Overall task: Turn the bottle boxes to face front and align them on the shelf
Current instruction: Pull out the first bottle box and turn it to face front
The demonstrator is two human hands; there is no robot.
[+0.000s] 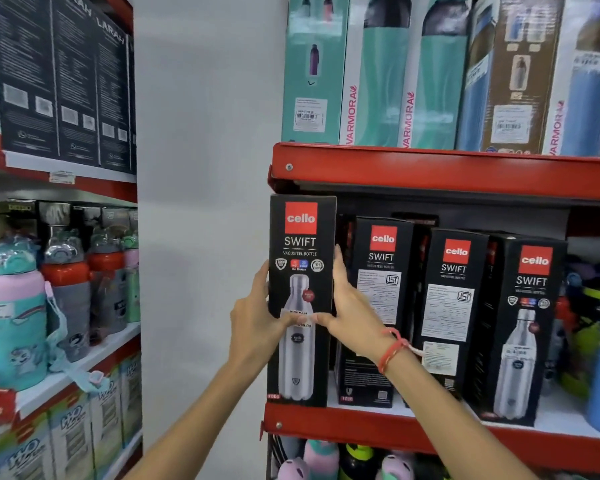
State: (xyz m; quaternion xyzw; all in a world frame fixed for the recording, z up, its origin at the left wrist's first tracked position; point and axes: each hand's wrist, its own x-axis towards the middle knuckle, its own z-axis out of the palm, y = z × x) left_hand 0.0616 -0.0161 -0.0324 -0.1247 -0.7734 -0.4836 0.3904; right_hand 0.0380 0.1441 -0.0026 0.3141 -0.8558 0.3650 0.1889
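The left hand [257, 317] and right hand [347, 306] clasp the leftmost box [302, 271], front facing out; next, the neighbour box [378, 289] needs turning.

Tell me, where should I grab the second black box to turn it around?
Probably hold the second box by its two narrow sides, about halfway up, reaching from the front. It's tall and upright, its label side faces out, and the neighbours leave little room; a hand covers part of it.
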